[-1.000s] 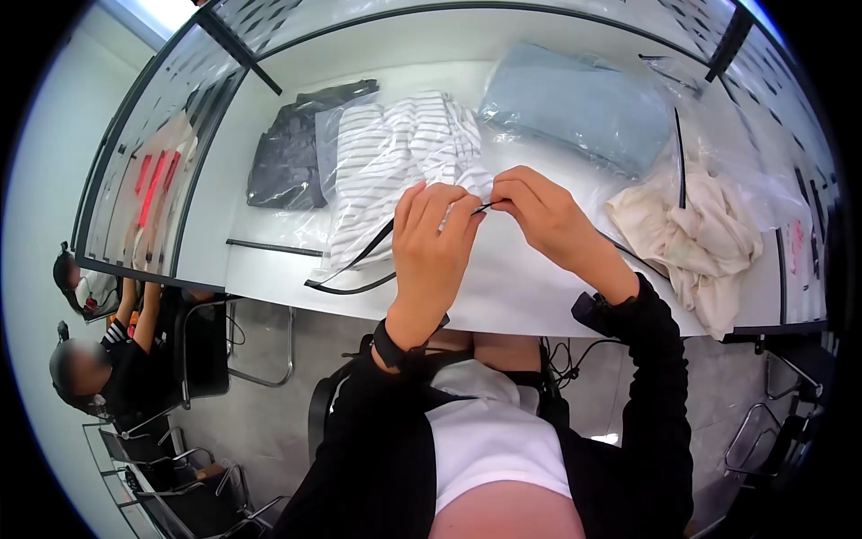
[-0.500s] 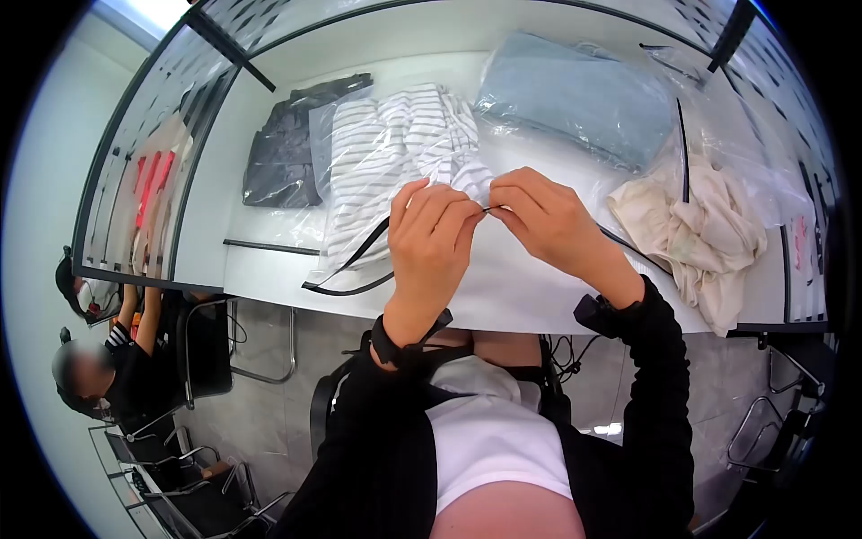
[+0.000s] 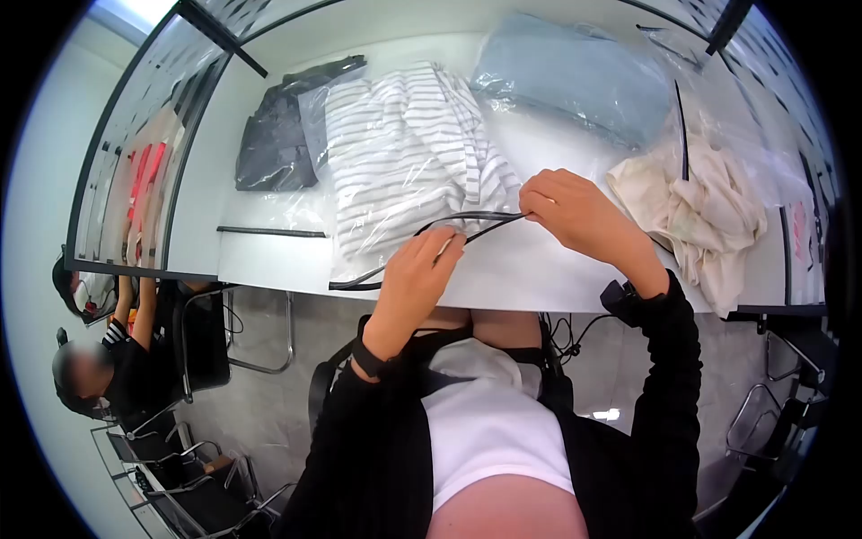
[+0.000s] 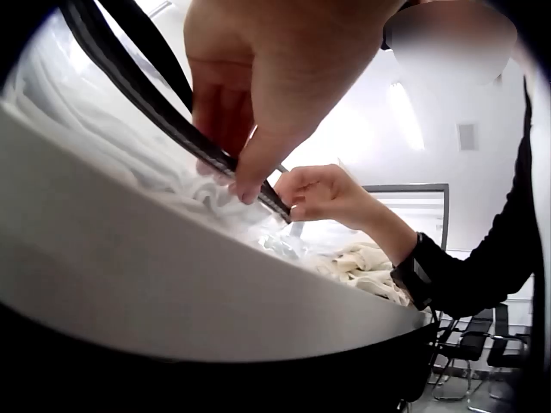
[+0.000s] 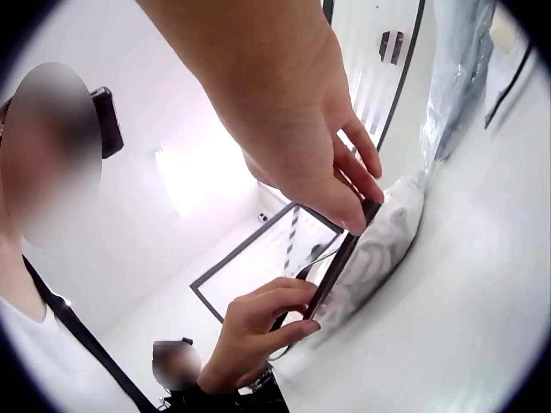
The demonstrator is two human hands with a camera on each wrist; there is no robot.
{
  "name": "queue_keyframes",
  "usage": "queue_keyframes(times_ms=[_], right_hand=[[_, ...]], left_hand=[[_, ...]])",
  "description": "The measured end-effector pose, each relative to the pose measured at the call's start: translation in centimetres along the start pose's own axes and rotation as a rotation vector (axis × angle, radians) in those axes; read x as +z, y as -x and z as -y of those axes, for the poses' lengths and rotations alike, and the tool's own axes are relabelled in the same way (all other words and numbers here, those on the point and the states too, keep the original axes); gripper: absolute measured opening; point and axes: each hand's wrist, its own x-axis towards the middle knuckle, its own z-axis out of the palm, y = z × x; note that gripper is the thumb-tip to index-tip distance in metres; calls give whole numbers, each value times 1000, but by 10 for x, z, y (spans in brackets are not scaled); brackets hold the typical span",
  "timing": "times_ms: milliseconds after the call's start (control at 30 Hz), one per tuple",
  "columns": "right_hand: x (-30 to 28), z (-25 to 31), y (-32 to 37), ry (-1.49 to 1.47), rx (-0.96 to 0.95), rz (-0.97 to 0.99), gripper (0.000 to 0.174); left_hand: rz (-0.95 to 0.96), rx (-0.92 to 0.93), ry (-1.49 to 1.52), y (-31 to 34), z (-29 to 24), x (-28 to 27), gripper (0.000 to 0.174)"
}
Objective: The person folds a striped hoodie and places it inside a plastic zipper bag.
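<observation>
A white garment with grey stripes point(image 3: 395, 135) lies inside a clear plastic bag on the table, the bag's black-edged opening point(image 3: 476, 216) facing the person. My right hand point(image 3: 579, 216) pinches the right end of that black edge between thumb and fingers. Farther left along the same edge, my left hand point(image 3: 417, 278) pinches it too, seen closely in the left wrist view as thumb and fingers on the black strip point(image 4: 172, 120). Between the hands the edge runs as two dark strands with a narrow gap. Part of the edge is hidden behind the left hand.
Behind lie a bagged dark grey garment point(image 3: 278, 135) at left and a bagged light blue one point(image 3: 575, 81). A crumpled cream garment point(image 3: 700, 216) sits at right under clear plastic. A black strip point(image 3: 269, 232) lies at left. Mesh panels border the white table point(image 3: 530, 278). Another person sits far left.
The hands were close together at the black edge; now they are apart, left hand lower and right hand farther right. The edge stretches between them, and the striped garment's bag is spread wider.
</observation>
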Motion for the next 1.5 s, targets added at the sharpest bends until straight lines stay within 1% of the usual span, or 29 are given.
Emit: queue_keyframes(times_ms=[33, 100, 133, 167, 267, 300, 367, 433, 533, 633, 733, 767, 867, 967, 1067, 1167, 1267, 1500], right_hand=[[3, 1, 5, 30, 5, 48, 13], [13, 2, 12, 101, 11, 132, 13], [20, 2, 15, 110, 14, 118, 13], [26, 1, 17, 119, 18, 105, 13], [24, 4, 17, 135, 9, 92, 11], [23, 6, 17, 136, 1, 93, 10], [25, 8, 19, 165, 33, 109, 13], [28, 6, 20, 180, 59, 94, 16], [32, 5, 24, 164, 88, 43, 18], [29, 9, 21, 135, 72, -2, 21], [35, 6, 18, 138, 36, -49, 20], [37, 5, 17, 142, 28, -59, 19], [36, 4, 15, 103, 52, -94, 16], [29, 7, 14, 38, 92, -125, 15], [26, 8, 14, -2, 116, -150, 14], [26, 8, 13, -28, 141, -162, 14], [26, 9, 11, -52, 148, -173, 14], [28, 9, 11, -114, 166, -183, 13]], left_hand=[[35, 49, -11, 0, 1, 7, 25], [82, 56, -60, 2, -5, 21, 27], [106, 59, -84, 4, -7, 30, 28], [94, 144, -211, 6, -1, 44, 32], [140, -50, -61, -8, -12, 44, 39], [65, 18, -90, -12, -11, 50, 46], [57, 12, -90, -18, -12, 59, 48], [26, 37, -128, -24, -17, 51, 49], [684, -306, 49, -31, -35, 17, 40], [281, -123, 89, -10, -30, 12, 33], [-79, -9, -8, -19, -29, 9, 33], [-108, 1, -33, -24, -30, 7, 34], [-51, 32, -33, -28, -25, 18, 33], [-48, -6, -65, -31, -24, 27, 28], [-151, -22, 79, -33, -18, 34, 19], [-151, -116, 148, -38, -20, 29, 13], [-146, -150, 147, -41, -19, 27, 12], [-155, -96, 146, -40, -16, 29, 12]])
